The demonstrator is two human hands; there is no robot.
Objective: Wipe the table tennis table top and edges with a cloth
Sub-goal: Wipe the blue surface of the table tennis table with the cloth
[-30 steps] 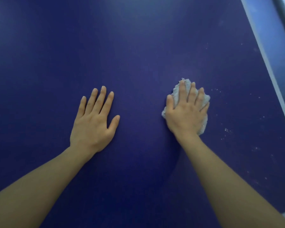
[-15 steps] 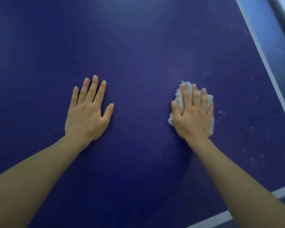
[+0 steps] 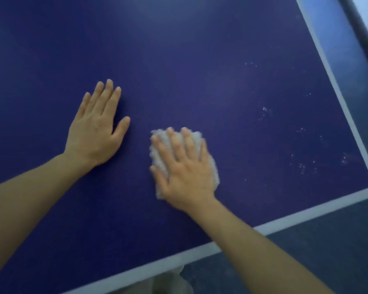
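Cloth (image 3: 208, 166) is pressed flat to the table top (image 3: 200, 60) at frame centre by the right hand's (image 3: 187, 172) spread fingers, grasping nothing, while the flat, empty left hand (image 3: 96, 130) braces.

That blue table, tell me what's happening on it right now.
A person is wiping the table tennis table with a white cloth. The right hand presses flat on the cloth, blurred with motion, while the left hand rests flat on the bare top beside it. White specks dot the surface to the right, near the white border line at the corner.
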